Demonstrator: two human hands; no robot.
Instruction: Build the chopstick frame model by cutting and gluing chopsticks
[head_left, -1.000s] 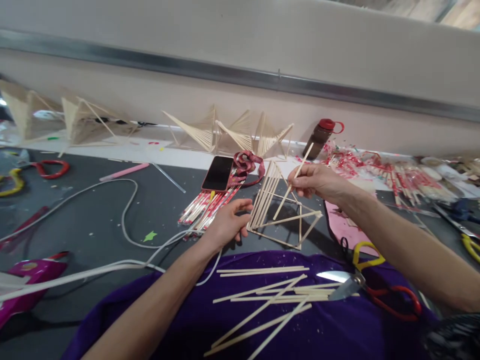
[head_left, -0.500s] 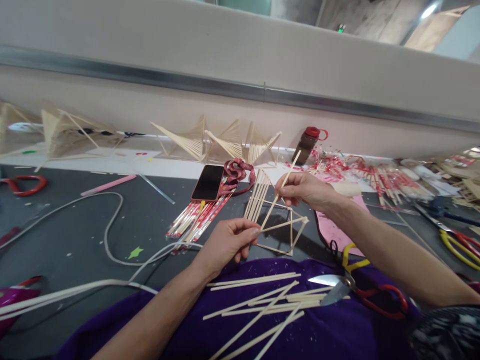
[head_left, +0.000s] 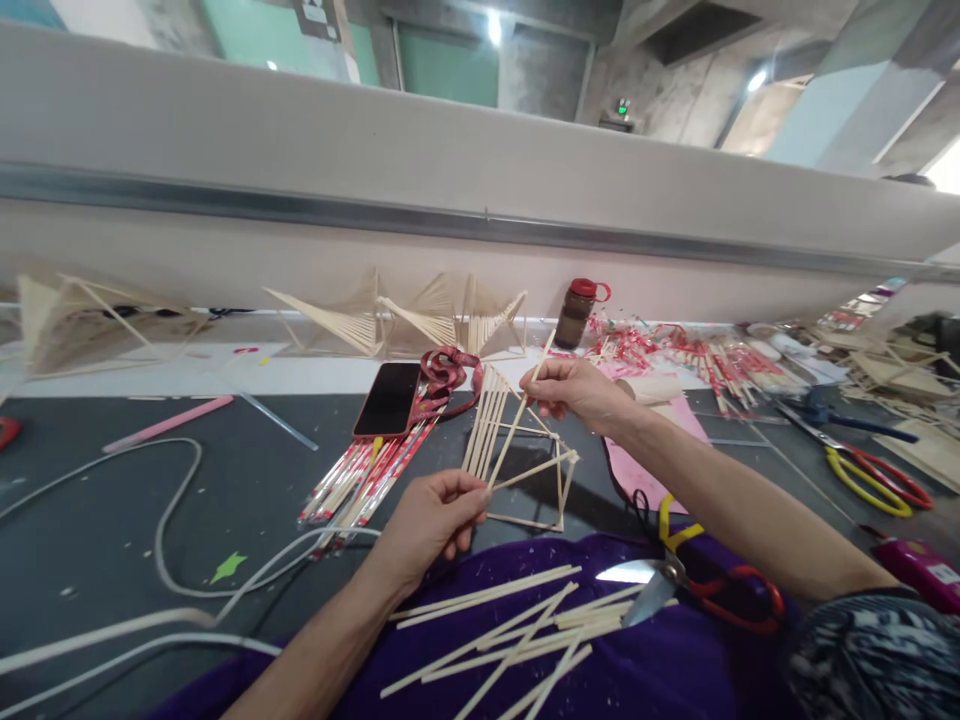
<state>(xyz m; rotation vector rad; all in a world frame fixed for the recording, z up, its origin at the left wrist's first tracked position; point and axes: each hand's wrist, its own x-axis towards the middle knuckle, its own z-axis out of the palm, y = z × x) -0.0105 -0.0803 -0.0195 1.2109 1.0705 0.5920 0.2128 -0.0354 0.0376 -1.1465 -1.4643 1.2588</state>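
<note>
A thin wooden stick (head_left: 510,440) slants between my hands. My left hand (head_left: 439,515) pinches its lower end, beside a corner of a small stick frame (head_left: 560,490). Higher up, my right hand (head_left: 566,388) grips the same stick between thumb and fingers, its top end poking out above. A row of near-parallel sticks (head_left: 486,425) forms one side of the frame. Whether the held stick touches the frame at the pinch is hidden by my left fingers. Loose sticks (head_left: 517,635) lie on the purple cloth (head_left: 637,670) below, with open scissors (head_left: 671,572) on them.
Behind the frame lie a phone (head_left: 388,400), a red lanyard (head_left: 450,375) and packaged chopsticks (head_left: 367,480). Finished stick models (head_left: 330,315) and a bottle (head_left: 576,315) line the wall. White cables (head_left: 161,530) cross the left; more scissors (head_left: 862,470) lie right.
The view has tilted up and shifted right, so the scene sits lower and further left. Both hands keep hold of the stick, in nearly the same place against the frame.
</note>
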